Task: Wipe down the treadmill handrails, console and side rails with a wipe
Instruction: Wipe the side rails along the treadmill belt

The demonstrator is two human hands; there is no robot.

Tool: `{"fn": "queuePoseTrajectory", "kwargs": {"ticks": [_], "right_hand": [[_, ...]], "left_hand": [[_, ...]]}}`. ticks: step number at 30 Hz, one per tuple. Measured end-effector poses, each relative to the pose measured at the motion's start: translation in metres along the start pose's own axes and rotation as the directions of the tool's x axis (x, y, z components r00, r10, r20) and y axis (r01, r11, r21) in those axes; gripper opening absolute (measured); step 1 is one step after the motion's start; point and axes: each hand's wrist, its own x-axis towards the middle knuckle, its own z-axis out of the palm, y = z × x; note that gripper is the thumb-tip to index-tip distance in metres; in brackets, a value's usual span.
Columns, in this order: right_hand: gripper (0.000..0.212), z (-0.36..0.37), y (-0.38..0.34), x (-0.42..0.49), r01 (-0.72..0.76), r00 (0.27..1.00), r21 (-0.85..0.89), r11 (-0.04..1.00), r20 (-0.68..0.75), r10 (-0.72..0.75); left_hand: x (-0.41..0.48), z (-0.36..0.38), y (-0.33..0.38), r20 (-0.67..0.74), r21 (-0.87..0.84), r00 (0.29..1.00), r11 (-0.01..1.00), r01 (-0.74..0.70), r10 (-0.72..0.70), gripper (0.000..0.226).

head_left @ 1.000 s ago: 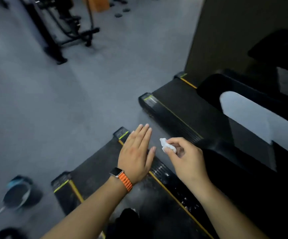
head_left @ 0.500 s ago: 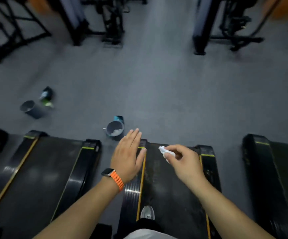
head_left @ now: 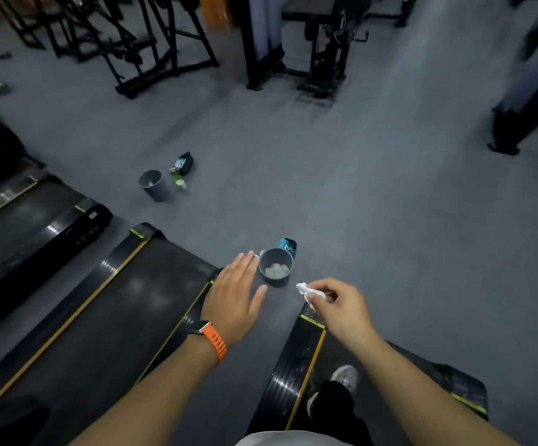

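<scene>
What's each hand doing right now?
Left hand: open, fingers straight, holding nothing.
Right hand: pinching a crumpled white wipe.

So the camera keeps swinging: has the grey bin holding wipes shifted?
No. The grey bin still stands before the blue pack, off the treadmill's left side rail end.

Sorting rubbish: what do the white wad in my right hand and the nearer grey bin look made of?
The crumpled white wad looks like tissue or non-woven wipe: soft, creased, matte. The round grey bin looks like moulded plastic: smooth, dull walls; painted metal possible.
</scene>
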Motion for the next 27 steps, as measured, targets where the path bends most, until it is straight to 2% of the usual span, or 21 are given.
{"fn": "queuePoseTrajectory", "kwargs": {"ticks": [5,9,14,18,21,23,25,27], "right_hand": [[0.018,-0.022,0.007,0.106,0.002,1.0,-0.025,1.0,0.021,-0.001],[0.017,-0.039,0.013,0.167,-0.056,0.998,-0.06,0.997,-0.014,0.055],[0.01,-0.041,0.037,0.215,-0.088,0.99,-0.034,0.996,-0.115,0.084],[0.01,-0.02,0.1,0.261,-0.107,0.95,0.022,0.994,-0.294,0.108],[0.009,0.012,0.17,0.297,-0.112,0.879,0.041,0.993,-0.462,0.118],[0.009,0.039,0.213,0.314,-0.135,0.807,0.087,0.987,-0.568,0.161],[0.013,0.057,0.236,0.313,-0.154,0.716,0.188,0.97,-0.655,0.241],[0.013,0.073,0.245,0.292,-0.176,0.599,0.307,0.935,-0.721,0.349]], "left_hand": [[0.097,0.033,-0.008,0.005,0.006,1.0,1.0,-0.023,0.023,0.064],[0.168,0.051,-0.01,0.054,-0.033,0.997,0.998,-0.054,0.056,0.063],[0.249,0.088,-0.016,0.077,-0.057,0.968,0.971,-0.234,0.238,0.061],[0.312,0.168,-0.041,0.088,-0.089,0.905,0.908,-0.409,0.417,0.061],[0.354,0.258,-0.064,0.068,-0.094,0.839,0.841,-0.533,0.54,0.06],[0.375,0.312,-0.079,0.103,-0.118,0.773,0.779,-0.616,0.626,0.062],[0.383,0.342,-0.083,0.16,-0.144,0.713,0.73,-0.668,0.683,0.063],[0.379,0.348,-0.079,0.22,-0.207,0.618,0.655,-0.727,0.755,0.064]]}}
